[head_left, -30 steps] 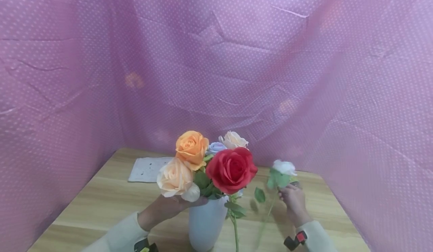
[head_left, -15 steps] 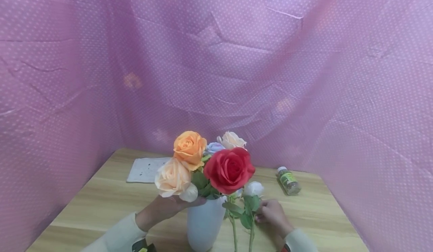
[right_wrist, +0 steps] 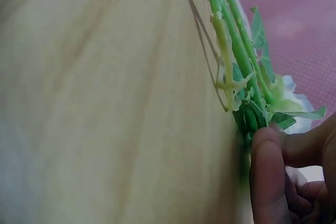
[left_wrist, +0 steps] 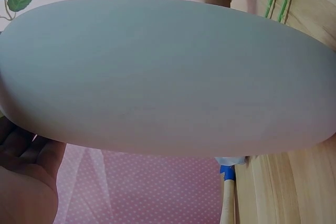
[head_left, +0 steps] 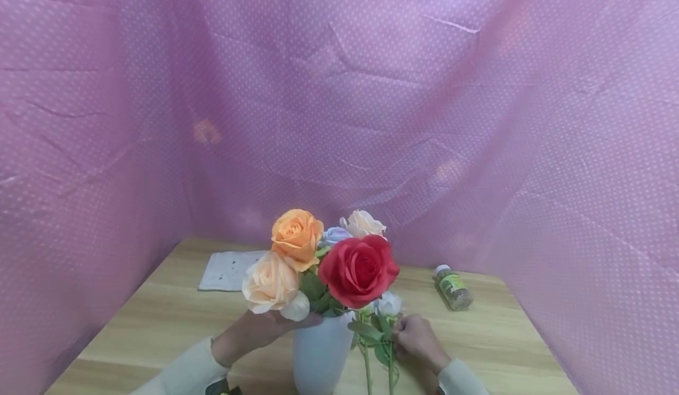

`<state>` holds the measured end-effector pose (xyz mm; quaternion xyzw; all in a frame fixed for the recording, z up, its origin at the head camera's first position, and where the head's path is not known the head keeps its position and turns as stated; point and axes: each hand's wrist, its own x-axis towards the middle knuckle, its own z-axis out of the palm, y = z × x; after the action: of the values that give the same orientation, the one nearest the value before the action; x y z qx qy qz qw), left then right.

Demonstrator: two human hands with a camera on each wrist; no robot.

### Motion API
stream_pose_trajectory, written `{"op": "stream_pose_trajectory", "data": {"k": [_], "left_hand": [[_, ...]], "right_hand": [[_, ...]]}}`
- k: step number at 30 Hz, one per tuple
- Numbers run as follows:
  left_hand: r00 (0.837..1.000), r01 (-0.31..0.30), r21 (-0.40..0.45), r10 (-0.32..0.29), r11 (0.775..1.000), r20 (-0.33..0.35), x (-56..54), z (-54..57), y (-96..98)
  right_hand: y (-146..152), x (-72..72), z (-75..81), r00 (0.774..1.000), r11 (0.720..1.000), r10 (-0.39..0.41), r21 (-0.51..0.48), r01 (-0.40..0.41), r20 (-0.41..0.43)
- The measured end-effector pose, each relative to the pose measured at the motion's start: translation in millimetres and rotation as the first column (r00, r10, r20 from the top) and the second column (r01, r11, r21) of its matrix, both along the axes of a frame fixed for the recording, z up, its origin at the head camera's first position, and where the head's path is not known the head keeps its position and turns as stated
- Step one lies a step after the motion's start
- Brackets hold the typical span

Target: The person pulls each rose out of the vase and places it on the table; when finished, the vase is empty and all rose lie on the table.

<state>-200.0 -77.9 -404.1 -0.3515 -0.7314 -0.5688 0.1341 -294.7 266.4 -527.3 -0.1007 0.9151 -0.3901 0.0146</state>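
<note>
A pale grey-white vase (head_left: 320, 356) stands on the table, filling the left wrist view. My left hand (head_left: 254, 333) holds it near the rim, partly hidden by blooms. The vase carries an orange rose (head_left: 297, 239), a peach rose (head_left: 269, 282), a red rose (head_left: 359, 270), a pale cream rose (head_left: 363, 224) and a small bluish bloom (head_left: 335, 236). To the right of the vase, a white flower (head_left: 389, 304) lies beside another green stem (head_left: 368, 365). My right hand (head_left: 421, 343) pinches the white flower's leafy stem (right_wrist: 251, 114) between thumb and fingers, low over the wood.
A bottle (head_left: 453, 289) with a white cap and green label lies at the right back of the wooden table (head_left: 493, 330). A white cloth-like sheet (head_left: 225, 271) lies at the left back. Pink dotted curtain (head_left: 339, 118) encloses the table's back and sides.
My right hand has brought the white flower left and lower, from near the bottle to beside the other stem by the vase. My left hand stays on the vase.
</note>
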Motion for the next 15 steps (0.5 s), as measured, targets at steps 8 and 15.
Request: {"op": "stream_pose_trajectory", "data": {"k": [8, 15], "left_hand": [[0.997, 0.072, -0.007, -0.072, 0.997, -0.001, 1.9, 0.9, 1.4], [0.997, 0.031, -0.026, -0.033, 0.999, -0.07, 9.3, -6.5, 2.4]], "right_hand": [[9.3, -5.8, 36.2, 0.999, 0.997, -0.05, -0.055, 0.049, -0.017], [7.4, -20.2, 85.0, 0.997, 0.925, 0.018, -0.377, -0.045, -0.073]]}}
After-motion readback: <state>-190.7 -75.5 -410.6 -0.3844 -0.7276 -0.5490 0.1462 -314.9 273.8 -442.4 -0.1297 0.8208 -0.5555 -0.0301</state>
